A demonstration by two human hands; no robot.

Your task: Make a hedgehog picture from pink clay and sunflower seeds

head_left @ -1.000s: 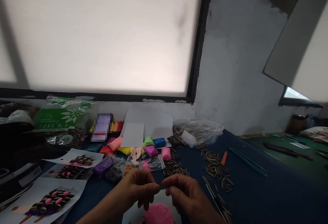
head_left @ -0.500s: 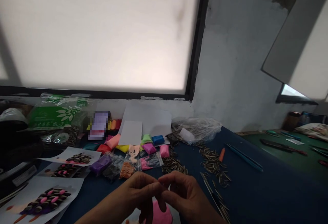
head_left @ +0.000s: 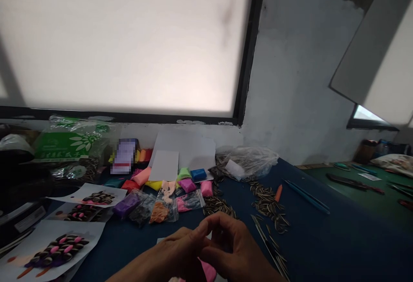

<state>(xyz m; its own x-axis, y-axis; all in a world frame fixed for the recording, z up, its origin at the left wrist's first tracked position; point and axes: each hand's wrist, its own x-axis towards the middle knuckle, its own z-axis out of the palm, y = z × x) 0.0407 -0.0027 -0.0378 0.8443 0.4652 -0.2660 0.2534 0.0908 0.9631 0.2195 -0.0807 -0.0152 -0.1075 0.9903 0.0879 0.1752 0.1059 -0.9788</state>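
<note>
My left hand [head_left: 182,249] and my right hand [head_left: 234,247] meet at the bottom middle, fingertips touching. Both are closed in a pinch, and whatever may be between the fingers is too small or hidden. Below them shows part of a pink piece, apparently modelling clay [head_left: 208,270], over a white sheet mostly covered by my hands. Sunflower seeds [head_left: 219,206] lie in a loose pile just beyond. To the right of my right hand rest metal tweezers [head_left: 266,239], with more seeds [head_left: 269,202] scattered behind them.
Several coloured clay packets [head_left: 187,185] spread across the blue table [head_left: 322,243]. Cards with seed-and-clay hedgehogs [head_left: 58,249] lie at left, near a green seed bag [head_left: 71,144]. An orange stick [head_left: 278,193] and blue tweezers [head_left: 306,196] lie right. Behind stands a phone [head_left: 124,156].
My left hand has turned and shifted slightly right, its fingers now tucked nearer my right hand. Less of the pink piece shows below.
</note>
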